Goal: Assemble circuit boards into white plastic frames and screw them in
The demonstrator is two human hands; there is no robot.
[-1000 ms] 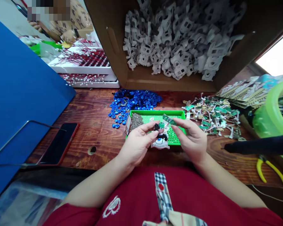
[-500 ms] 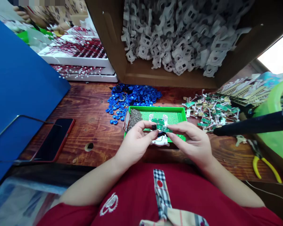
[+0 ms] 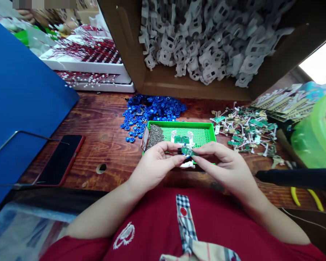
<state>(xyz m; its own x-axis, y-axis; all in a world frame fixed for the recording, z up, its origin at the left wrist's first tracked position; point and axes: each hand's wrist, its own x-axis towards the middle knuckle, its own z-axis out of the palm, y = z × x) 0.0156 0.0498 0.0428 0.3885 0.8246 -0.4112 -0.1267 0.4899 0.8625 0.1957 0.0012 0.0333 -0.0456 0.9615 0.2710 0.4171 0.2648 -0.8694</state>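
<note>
Between my two hands is a small green circuit board [image 3: 187, 150], held over the near edge of a green basket [image 3: 210, 125]. My left hand [image 3: 159, 161] pinches its left side, where a small black part shows at the fingertips. My right hand [image 3: 224, 161] grips the right side with thumb and forefinger. Just beneath lies a white plastic frame [image 3: 188, 165], partly covered by the fingers, with a bit of blue and black on it. Behind the held board, another green board [image 3: 181, 140] sits in white plastic. Small metal screws [image 3: 155, 136] fill the basket's left end.
Blue plastic parts [image 3: 157, 108] are heaped behind the basket. Wired boards [image 3: 250, 127] lie to the right, near a black rod [image 3: 296, 178] and yellow-handled pliers [image 3: 295, 195]. A cardboard box [image 3: 168, 87] of white frames stands behind. A phone [image 3: 60, 159] lies left.
The held board has moved slightly toward me, uncovering the board behind it. The black rod at right sits lower in view and now covers part of the pliers.
</note>
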